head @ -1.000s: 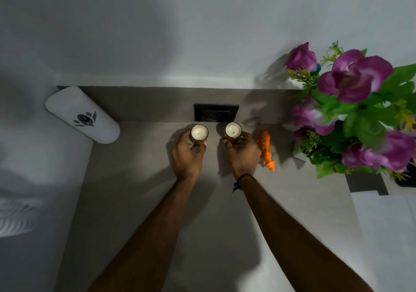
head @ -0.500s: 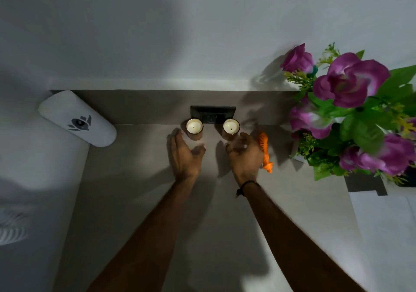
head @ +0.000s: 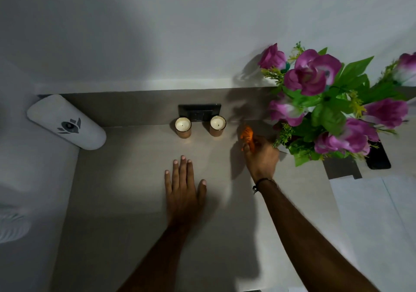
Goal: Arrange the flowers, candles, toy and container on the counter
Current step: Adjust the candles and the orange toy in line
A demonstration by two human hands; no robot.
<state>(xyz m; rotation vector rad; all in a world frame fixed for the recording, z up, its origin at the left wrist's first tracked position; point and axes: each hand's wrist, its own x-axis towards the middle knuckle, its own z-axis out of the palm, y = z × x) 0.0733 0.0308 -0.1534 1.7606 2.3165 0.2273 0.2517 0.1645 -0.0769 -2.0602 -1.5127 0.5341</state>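
Two small candles in copper-coloured holders stand side by side at the back of the grey counter point(head: 135, 190), the left candle point(head: 183, 127) and the right candle point(head: 217, 125). My left hand point(head: 184, 188) lies flat and open on the counter, in front of the candles and apart from them. My right hand point(head: 261, 156) grips an orange striped toy point(head: 247, 135) to the right of the candles. Purple artificial flowers point(head: 326, 102) with green leaves stand at the right. A white cylindrical container point(head: 66, 121) lies on its side at the back left.
A black wall socket point(head: 199, 111) sits on the backsplash right behind the candles. A dark flat object point(head: 379, 159) and a grey base point(head: 342, 168) lie under the flowers at the right. White surfaces border the counter on the left and right.
Both hands have let go of the candles, which now stand at the back. My left hand drew back onto the counter. My right hand moved right and took hold of the orange toy.
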